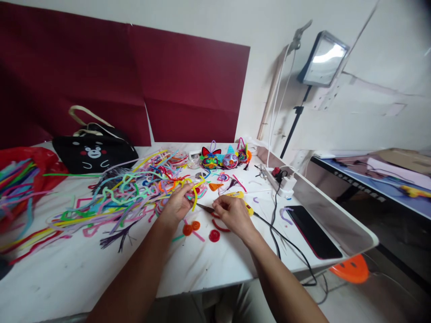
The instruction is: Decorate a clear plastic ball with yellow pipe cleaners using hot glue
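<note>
Yellow pipe cleaner [195, 197], bent in a curve, sits just above the centre of the frame, pinched in the left hand [177, 205]. That grip is closed on it, fingers curled at the edge of the pile [128, 193] of loose pipe cleaners in many colours that spreads over the left half of the white tabletop [208, 264].

The right hand [233, 215] is just right of centre, its grip narrow around a dark, pointed tool [205, 208]. The tip aims left, close under the yellow pipe cleaner; I cannot tell whether they touch. Just behind this hand lies a yellow device [243, 199], and a black cable [286, 240] runs from it to the lower right, over the tabletop's front edge.

Below the hands, two orange coils [191, 227] lie touching each other, with a red coil [214, 235] near them to the right.

Beyond the hands, a row of bright finished pieces [222, 159] stands at the far edge. A black bag [94, 152] with a bear face rests in the upper left, and a red bag [40, 161] holding more pipe cleaners is at the far left. On the right lie a power strip [283, 181] and a dark phone [313, 231]. A light panel [325, 58] on a stand is at the upper right, and maroon sheets [188, 89] cover the wall.
</note>
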`<act>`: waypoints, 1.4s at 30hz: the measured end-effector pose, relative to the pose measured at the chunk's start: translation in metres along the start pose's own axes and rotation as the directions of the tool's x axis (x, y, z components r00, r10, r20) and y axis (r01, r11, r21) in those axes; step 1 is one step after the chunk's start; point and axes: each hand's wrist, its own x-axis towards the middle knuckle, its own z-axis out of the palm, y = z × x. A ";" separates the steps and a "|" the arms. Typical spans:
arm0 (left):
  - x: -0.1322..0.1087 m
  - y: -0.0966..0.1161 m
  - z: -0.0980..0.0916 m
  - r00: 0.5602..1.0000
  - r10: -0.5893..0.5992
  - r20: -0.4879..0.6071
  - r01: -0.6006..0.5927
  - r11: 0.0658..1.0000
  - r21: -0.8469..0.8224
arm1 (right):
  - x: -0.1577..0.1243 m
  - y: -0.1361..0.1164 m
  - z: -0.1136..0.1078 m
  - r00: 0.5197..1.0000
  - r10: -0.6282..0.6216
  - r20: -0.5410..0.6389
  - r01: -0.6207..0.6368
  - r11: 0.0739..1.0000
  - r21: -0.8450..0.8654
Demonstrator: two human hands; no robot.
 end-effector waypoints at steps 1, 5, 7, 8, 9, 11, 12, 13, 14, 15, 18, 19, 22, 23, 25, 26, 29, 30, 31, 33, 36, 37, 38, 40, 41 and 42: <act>0.000 0.000 0.000 1.000 0.007 0.001 -0.007 1.000 0.002 | -0.001 0.002 -0.003 1.000 0.006 0.001 -0.006 1.000 -0.020; -0.001 -0.002 0.001 0.999 0.034 0.006 -0.034 0.999 0.011 | -0.002 0.015 -0.021 0.997 0.081 0.011 -0.077 0.971 -0.227; -0.003 -0.003 0.002 0.999 0.039 0.012 -0.039 0.999 0.018 | -0.001 0.023 -0.027 0.991 0.133 -0.006 -0.123 0.904 -0.409; -0.004 -0.003 0.002 0.999 0.040 0.015 -0.040 0.999 0.022 | -0.001 0.028 -0.029 0.988 0.157 -0.014 -0.143 0.857 -0.496; -0.004 -0.003 0.003 0.999 0.041 0.017 -0.042 0.999 0.025 | -0.001 0.033 -0.030 0.984 0.177 -0.015 -0.154 0.810 -0.566; -0.006 -0.002 0.003 0.999 0.043 0.018 -0.044 0.999 0.032 | 0.000 0.041 -0.030 0.977 0.211 0.003 -0.159 0.745 -0.647; -0.006 -0.002 0.003 0.999 0.042 0.019 -0.043 0.998 0.037 | 0.000 0.045 -0.030 0.974 0.226 0.017 -0.159 0.733 -0.661; -0.006 -0.002 0.003 0.999 0.041 0.020 -0.042 0.998 0.042 | 0.000 0.048 -0.030 0.971 0.238 0.031 -0.159 0.732 -0.662; -0.006 -0.002 0.003 0.999 0.041 0.022 -0.042 0.998 0.046 | 0.000 0.050 -0.031 0.967 0.250 0.039 -0.163 0.736 -0.657; -0.006 -0.002 0.003 0.999 0.042 0.025 -0.043 0.998 0.049 | 0.000 0.051 -0.032 0.965 0.261 0.039 -0.173 0.739 -0.651; -0.004 -0.002 0.002 0.999 0.047 0.025 -0.048 0.998 0.048 | 0.001 0.051 -0.037 0.958 0.287 0.025 -0.204 0.734 -0.648; -0.003 -0.003 0.002 0.999 0.048 0.022 -0.049 0.998 0.045 | 0.001 0.051 -0.038 0.955 0.296 0.023 -0.210 0.727 -0.654; -0.001 -0.003 0.001 0.999 0.038 0.020 -0.039 0.998 0.041 | 0.004 0.053 -0.041 0.943 0.328 0.049 -0.214 0.715 -0.666; 0.000 -0.003 0.001 0.999 0.034 0.022 -0.035 0.998 0.043 | 0.006 0.055 -0.042 0.940 0.336 0.061 -0.212 0.715 -0.666; 0.001 -0.004 0.000 0.999 0.027 0.023 -0.028 0.998 0.051 | 0.009 0.059 -0.042 0.934 0.349 0.082 -0.210 0.719 -0.663; 0.001 -0.004 -0.001 1.000 0.024 0.020 -0.025 0.998 0.053 | 0.011 0.062 -0.042 0.931 0.354 0.090 -0.211 0.721 -0.660; 0.001 -0.004 -0.001 1.000 0.025 0.018 -0.026 0.998 0.056 | 0.016 0.068 -0.043 0.923 0.369 0.108 -0.218 0.734 -0.643; 0.000 -0.004 -0.001 0.999 0.025 0.021 -0.026 0.998 0.059 | 0.018 0.070 -0.044 0.922 0.370 0.113 -0.220 0.742 -0.634; 0.000 -0.004 0.000 0.999 0.025 0.027 -0.026 0.998 0.061 | 0.020 0.072 -0.044 0.921 0.372 0.118 -0.223 0.750 -0.622; -0.001 -0.004 0.000 0.999 0.021 0.043 -0.024 0.998 0.065 | 0.023 0.073 -0.045 0.919 0.374 0.125 -0.233 0.771 -0.593; -0.001 -0.004 0.000 0.998 0.017 0.060 -0.021 0.998 0.064 | 0.028 0.073 -0.045 0.916 0.382 0.123 -0.265 0.806 -0.529; -0.001 -0.004 0.000 0.998 0.018 0.059 -0.021 0.998 0.063 | 0.029 0.072 -0.045 0.915 0.384 0.121 -0.278 0.820 -0.500; -0.002 -0.003 0.000 0.998 0.020 0.053 -0.023 0.998 0.061 | 0.029 0.071 -0.045 0.915 0.385 0.118 -0.291 0.835 -0.467; -0.002 -0.002 0.000 0.999 0.027 0.037 -0.029 0.998 0.053 | 0.030 0.069 -0.046 0.919 0.379 0.110 -0.311 0.867 -0.390; -0.002 -0.002 0.000 0.999 0.030 0.030 -0.032 0.998 0.049 | 0.030 0.068 -0.048 0.923 0.371 0.102 -0.317 0.883 -0.347; -0.003 -0.001 0.001 0.999 0.033 0.029 -0.035 0.998 0.046 | 0.030 0.067 -0.050 0.928 0.362 0.090 -0.321 0.897 -0.302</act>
